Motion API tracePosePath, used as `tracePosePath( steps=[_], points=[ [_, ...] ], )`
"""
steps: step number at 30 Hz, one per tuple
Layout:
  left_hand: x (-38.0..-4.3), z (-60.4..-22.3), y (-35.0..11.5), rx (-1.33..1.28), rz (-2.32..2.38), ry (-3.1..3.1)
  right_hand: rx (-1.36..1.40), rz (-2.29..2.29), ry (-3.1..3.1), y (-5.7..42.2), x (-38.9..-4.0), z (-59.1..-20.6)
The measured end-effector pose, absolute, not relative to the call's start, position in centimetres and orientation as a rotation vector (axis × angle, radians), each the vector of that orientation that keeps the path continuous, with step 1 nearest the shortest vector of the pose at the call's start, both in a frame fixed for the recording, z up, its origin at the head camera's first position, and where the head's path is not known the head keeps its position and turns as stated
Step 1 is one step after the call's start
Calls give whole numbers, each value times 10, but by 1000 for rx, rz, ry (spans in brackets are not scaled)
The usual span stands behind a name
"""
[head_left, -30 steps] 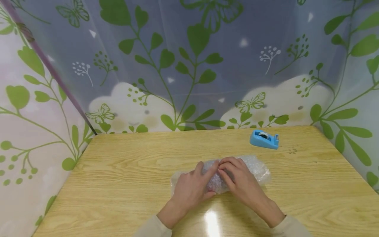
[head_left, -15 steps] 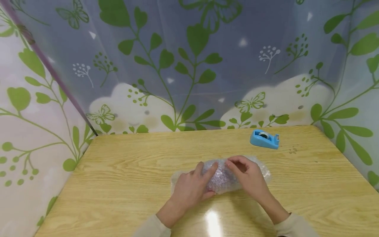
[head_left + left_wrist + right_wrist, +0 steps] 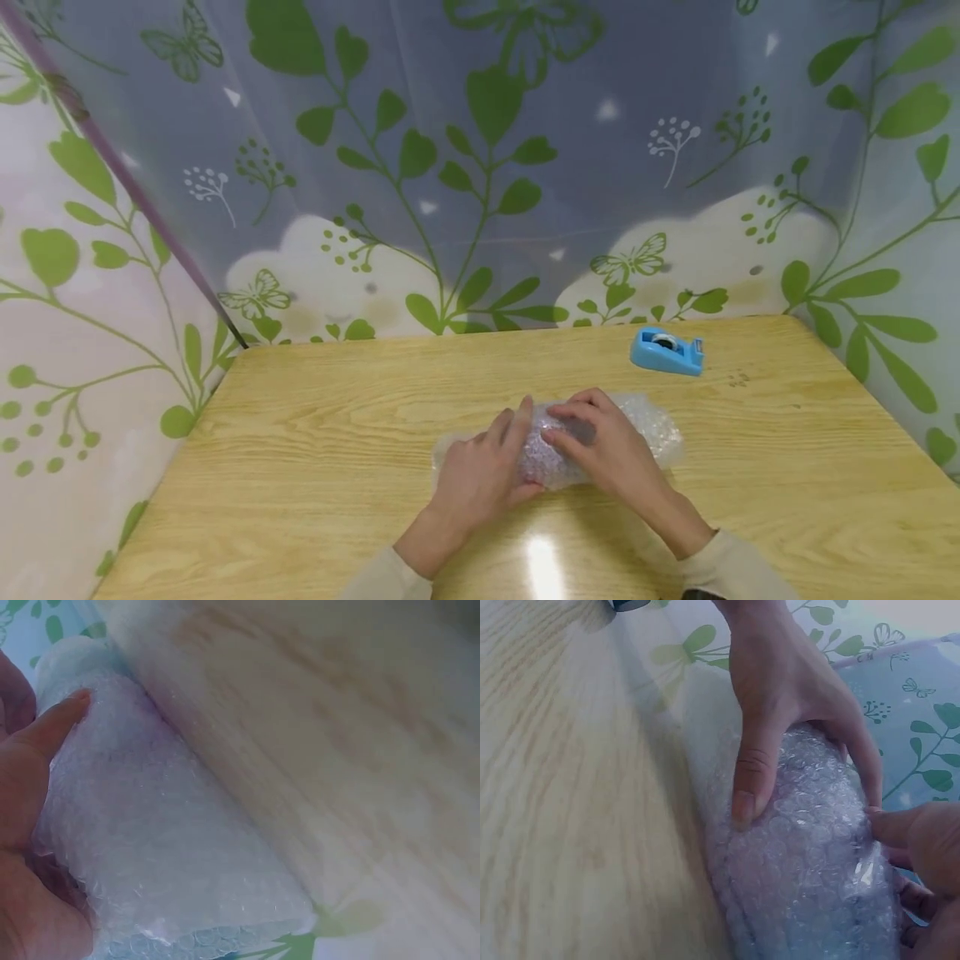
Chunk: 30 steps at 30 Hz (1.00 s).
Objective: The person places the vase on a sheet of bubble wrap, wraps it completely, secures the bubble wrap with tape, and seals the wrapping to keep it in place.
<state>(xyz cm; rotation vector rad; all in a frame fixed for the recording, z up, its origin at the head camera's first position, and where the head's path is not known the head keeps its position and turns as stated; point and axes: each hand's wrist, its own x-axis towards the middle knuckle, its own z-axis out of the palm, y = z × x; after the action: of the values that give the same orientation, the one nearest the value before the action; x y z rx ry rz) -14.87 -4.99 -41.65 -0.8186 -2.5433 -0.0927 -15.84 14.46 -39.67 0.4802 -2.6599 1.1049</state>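
Observation:
A bundle in bubble wrap (image 3: 546, 460) lies on the table, long side roughly left to right. Something purplish-pink shows dimly through the wrap; its kind cannot be made out. My left hand (image 3: 480, 473) grips the bundle from the left, thumb on the near side and fingers over the top. My right hand (image 3: 613, 446) bends over its middle, thumb and index fingertips close to the left fingers. In the right wrist view the right thumb (image 3: 892, 823) presses the wrap's far side beside a left fingertip. Loose wrap (image 3: 202, 941) flattens out at one end of the bundle.
A blue tape dispenser (image 3: 666, 353) with a roll in it stands toward the back right of the wooden table (image 3: 315, 433). Patterned cloth (image 3: 525, 183) with leaves and butterflies hangs behind and along both sides.
The right hand drew back to the right along the bundle, then came left again to the left fingers. The left fingers moved closer together. The bundle stays in place.

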Motion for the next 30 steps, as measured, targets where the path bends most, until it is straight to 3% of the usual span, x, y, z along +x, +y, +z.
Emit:
tracePosePath(
  steps=[6,17,24,30],
  points=[
    [-149,-415,-50,-837,-46,-2540,523,1093,-2518,145,-157,-405],
    [-146,-411,-50,-831,1,-2558,762,516,-2388,140,-150,-400],
    [-146,-412,-48,-808,28,-2553,689,587,-2407,141,-151,-404],
    [-145,-412,-45,-798,29,-2572,786,590,-2374,142,-153,-407]
  ],
)
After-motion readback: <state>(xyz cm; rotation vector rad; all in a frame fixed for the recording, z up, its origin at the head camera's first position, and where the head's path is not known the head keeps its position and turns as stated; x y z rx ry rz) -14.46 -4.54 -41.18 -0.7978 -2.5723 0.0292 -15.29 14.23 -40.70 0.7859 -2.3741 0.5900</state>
